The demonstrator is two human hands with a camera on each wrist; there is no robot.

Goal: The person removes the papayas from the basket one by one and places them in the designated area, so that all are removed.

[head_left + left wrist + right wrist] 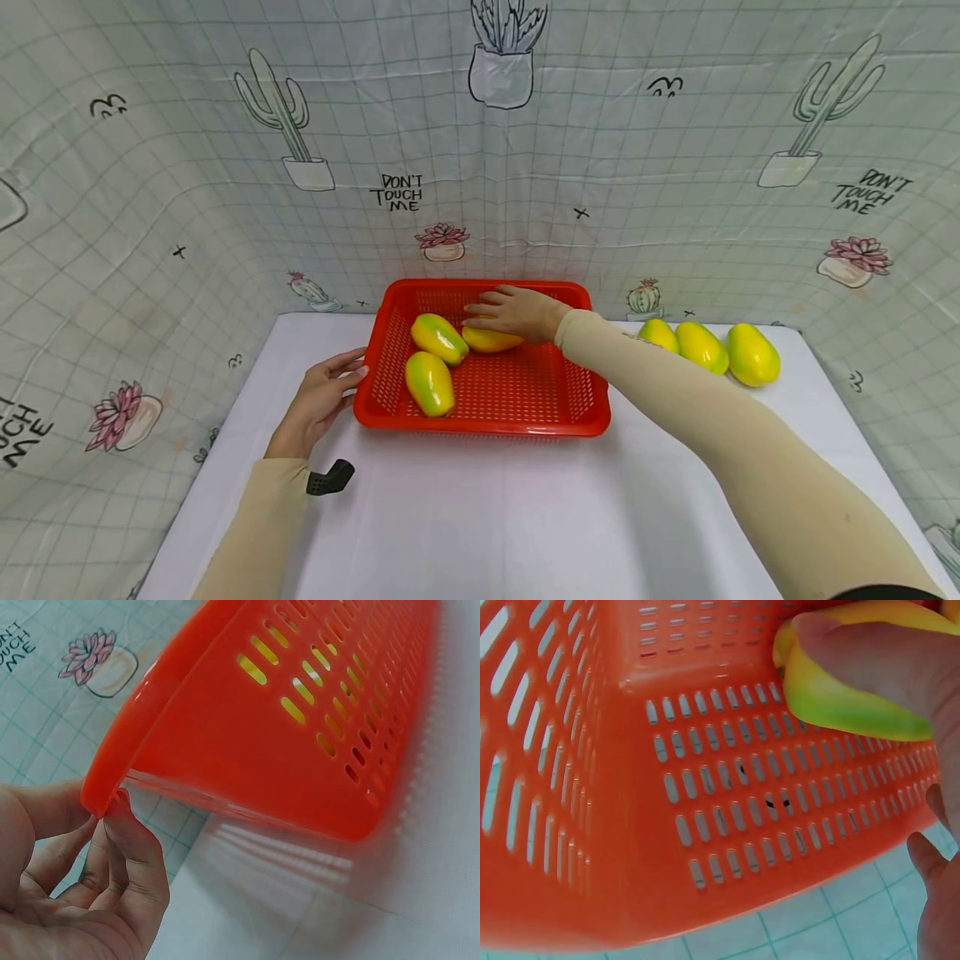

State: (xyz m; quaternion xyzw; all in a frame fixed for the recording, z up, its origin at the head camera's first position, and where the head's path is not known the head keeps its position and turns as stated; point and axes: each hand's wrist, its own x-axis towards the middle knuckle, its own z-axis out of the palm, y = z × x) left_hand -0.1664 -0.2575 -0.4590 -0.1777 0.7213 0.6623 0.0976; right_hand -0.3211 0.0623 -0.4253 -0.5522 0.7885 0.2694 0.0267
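A red plastic basket (480, 425) with slotted walls stands on the white table. Its left rim is pinched between the thumb and fingers of my left hand (318, 400), as the left wrist view shows up close (97, 802). Inside the basket lie two yellow-green mangoes (439, 338) (430, 384) on the left, and a third mango (491, 339) near the back wall. My right hand (521, 312) reaches over that third one with its fingers stretched out and spread, partly hiding it. In the right wrist view the thumb (862, 656) lies along this mango (847, 705).
Several more mangoes (753, 355) sit at the back right of the table, partly behind my right forearm. A patterned cloth (510, 167) hangs behind and beside the table (480, 517). A black strap piece (330, 478) sticks out at my left wrist.
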